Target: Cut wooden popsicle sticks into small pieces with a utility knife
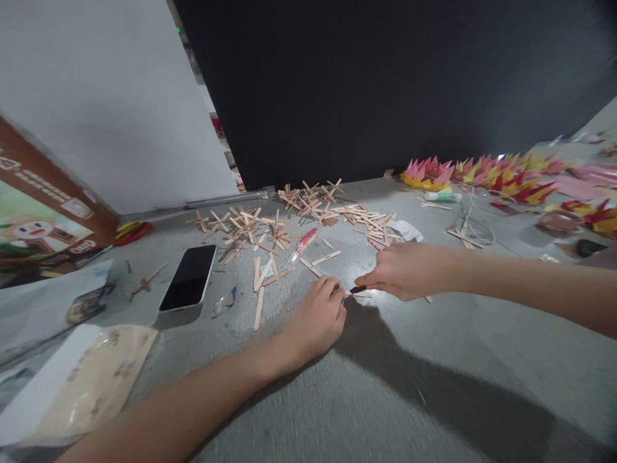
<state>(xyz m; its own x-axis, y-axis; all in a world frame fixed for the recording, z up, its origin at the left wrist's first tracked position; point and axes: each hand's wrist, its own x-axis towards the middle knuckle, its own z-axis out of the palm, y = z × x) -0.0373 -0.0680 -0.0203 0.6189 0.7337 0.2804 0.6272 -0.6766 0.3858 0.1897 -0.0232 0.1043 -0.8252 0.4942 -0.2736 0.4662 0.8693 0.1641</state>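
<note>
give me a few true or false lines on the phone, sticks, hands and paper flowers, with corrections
1. The phone lies to the left of the left hand. True.
2. The right hand holds the phone. False: it holds a dark tool.
3. The phone's screen is lit. False: it is dark.
4. Paper flowers lie at the far right. True.
5. None of the sticks cross. False: many do.

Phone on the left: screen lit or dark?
Dark: the phone lies face up, and its whole front shows plain black, with no picture or glow.
</note>
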